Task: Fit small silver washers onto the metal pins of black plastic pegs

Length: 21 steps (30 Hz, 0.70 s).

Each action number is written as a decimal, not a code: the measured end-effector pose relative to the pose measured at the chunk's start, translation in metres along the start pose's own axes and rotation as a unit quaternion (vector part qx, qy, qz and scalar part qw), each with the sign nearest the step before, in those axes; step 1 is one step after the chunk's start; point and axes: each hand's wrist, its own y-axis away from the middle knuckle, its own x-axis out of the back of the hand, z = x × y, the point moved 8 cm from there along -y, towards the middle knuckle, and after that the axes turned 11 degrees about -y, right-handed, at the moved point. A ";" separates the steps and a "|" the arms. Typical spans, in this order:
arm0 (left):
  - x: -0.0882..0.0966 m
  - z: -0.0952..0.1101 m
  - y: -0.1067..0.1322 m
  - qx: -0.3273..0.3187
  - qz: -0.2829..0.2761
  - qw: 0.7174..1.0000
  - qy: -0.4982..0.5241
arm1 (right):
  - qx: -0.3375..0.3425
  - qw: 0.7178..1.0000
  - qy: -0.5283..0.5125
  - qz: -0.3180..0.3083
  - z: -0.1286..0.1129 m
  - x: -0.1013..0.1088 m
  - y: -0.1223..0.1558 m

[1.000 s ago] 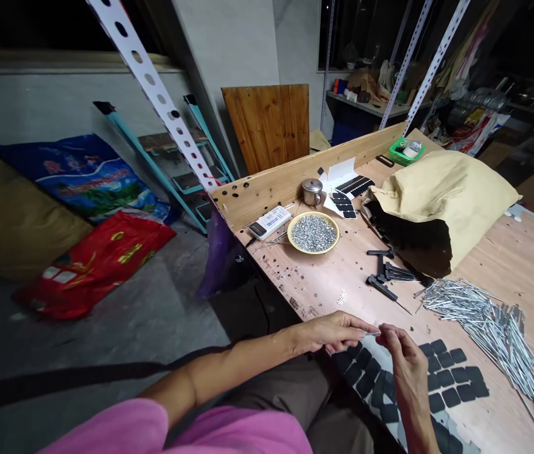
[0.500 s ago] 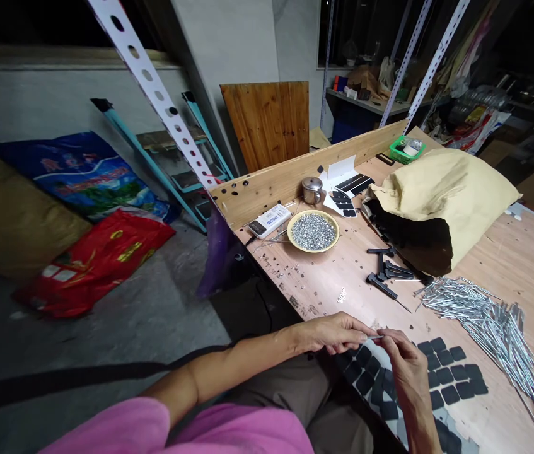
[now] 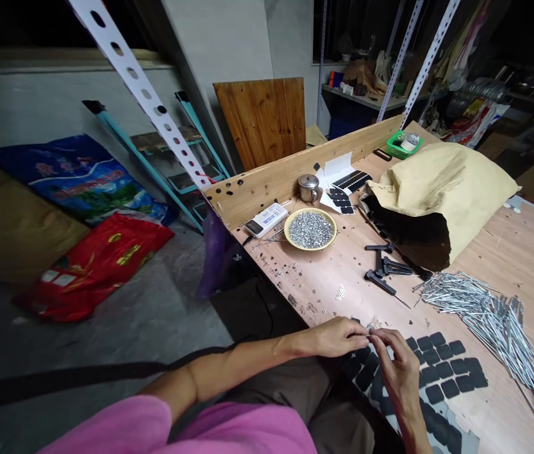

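Left hand (image 3: 340, 337) and right hand (image 3: 396, 360), fingertips pinched tight, share one small piece (image 3: 369, 337), mostly hidden, at the table's (image 3: 347, 265) near edge! Farther off: one bowl (image 3: 311, 249), one cup (image 3: 309, 190).

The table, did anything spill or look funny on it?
Yes: small bits lie loose on the table, outside the bowl, so they look spilled, though I can't tell how they got there. The rods look messy too, pointing different ways.
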 end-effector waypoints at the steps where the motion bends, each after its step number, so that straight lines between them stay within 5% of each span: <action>1: -0.002 -0.001 0.001 0.015 -0.017 0.999 0.037 | -0.018 1.000 -0.007 -0.003 0.004 0.001 -0.001; 3: -0.009 -0.007 0.004 0.081 -0.062 0.984 0.145 | -0.070 0.997 -0.030 -0.014 0.017 0.001 0.000; 6: -0.026 -0.019 0.008 0.187 -0.121 0.926 0.305 | -0.162 0.984 -0.074 -0.027 0.041 -0.003 0.006; 10: -0.044 -0.040 0.008 0.265 -0.135 0.885 0.358 | -0.232 0.963 -0.124 -0.050 0.059 -0.015 0.018; 15: -0.053 -0.052 0.008 0.254 -0.135 0.901 0.324 | -0.262 0.953 -0.149 -0.037 0.064 -0.014 0.028; 21: -0.045 -0.040 0.008 0.212 -0.089 0.937 0.265 | -0.233 0.964 -0.126 -0.016 0.062 -0.002 0.033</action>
